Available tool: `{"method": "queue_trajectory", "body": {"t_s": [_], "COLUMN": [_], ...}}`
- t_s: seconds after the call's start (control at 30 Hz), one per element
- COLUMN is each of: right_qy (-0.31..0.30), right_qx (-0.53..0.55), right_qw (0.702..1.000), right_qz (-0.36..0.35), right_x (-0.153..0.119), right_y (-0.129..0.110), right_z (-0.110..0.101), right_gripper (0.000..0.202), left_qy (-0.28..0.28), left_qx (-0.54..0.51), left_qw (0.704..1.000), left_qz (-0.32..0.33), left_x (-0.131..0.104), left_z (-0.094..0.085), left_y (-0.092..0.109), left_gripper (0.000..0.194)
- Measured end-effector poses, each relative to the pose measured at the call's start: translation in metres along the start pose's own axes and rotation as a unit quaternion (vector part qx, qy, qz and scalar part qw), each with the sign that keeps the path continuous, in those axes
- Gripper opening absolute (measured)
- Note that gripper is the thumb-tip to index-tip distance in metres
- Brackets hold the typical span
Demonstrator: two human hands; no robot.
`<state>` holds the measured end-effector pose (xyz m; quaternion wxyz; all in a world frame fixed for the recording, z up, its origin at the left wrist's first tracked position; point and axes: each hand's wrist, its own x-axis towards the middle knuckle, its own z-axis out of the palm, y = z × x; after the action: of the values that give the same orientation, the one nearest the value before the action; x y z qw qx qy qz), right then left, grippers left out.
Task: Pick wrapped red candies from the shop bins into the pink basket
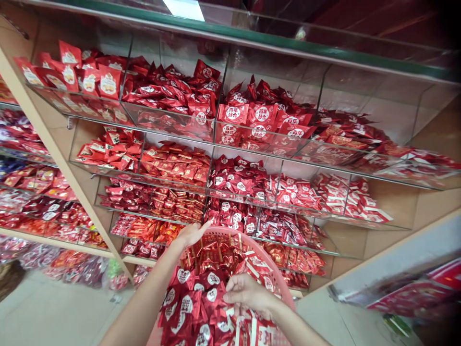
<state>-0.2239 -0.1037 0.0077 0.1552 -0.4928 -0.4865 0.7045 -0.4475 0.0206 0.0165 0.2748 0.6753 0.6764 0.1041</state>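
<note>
A pink plastic basket stands in front of me, filled with small wrapped candy packets. Most are dark red with white heart or round labels; red-and-white striped ones lie at its right side. My left hand is at the far left rim, its thumb lying along the edge and its other fingers mostly hidden behind the rim. Inside the basket, my right hand has its fingers curled together on top of the packets. They seem to pinch one packet, though the fingers partly hide it.
Tiered wooden shelves with glass fronts rise beyond the basket, their compartments filled with red packets. More shelves continue to the left behind a wooden upright. Bagged goods lie on the tiled floor. Red packages are at the right.
</note>
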Motion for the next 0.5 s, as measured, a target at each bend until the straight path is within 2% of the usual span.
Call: {"method": "queue_trajectory", "body": {"t_s": [0.23, 0.33, 0.5], "right_qy": [0.039, 0.053, 0.042], "right_qx": [0.104, 0.105, 0.104], "right_qw": [0.994, 0.993, 0.993], "right_qz": [0.012, 0.029, 0.046], "right_x": [0.003, 0.003, 0.006], "right_y": [0.012, 0.016, 0.022], "right_z": [0.020, 0.025, 0.029], "right_gripper": [0.047, 0.041, 0.029], "left_qy": [-0.003, -0.006, -0.005], "left_qx": [-0.005, -0.008, -0.011], "left_qw": [1.000, 1.000, 1.000], "left_qz": [-0.006, -0.010, -0.005], "left_x": [0.001, 0.002, 0.000], "left_z": [0.002, 0.002, 0.000], "left_y": [-0.001, -0.001, 0.000], "left_gripper": [0.087, 0.087, 0.088]}}
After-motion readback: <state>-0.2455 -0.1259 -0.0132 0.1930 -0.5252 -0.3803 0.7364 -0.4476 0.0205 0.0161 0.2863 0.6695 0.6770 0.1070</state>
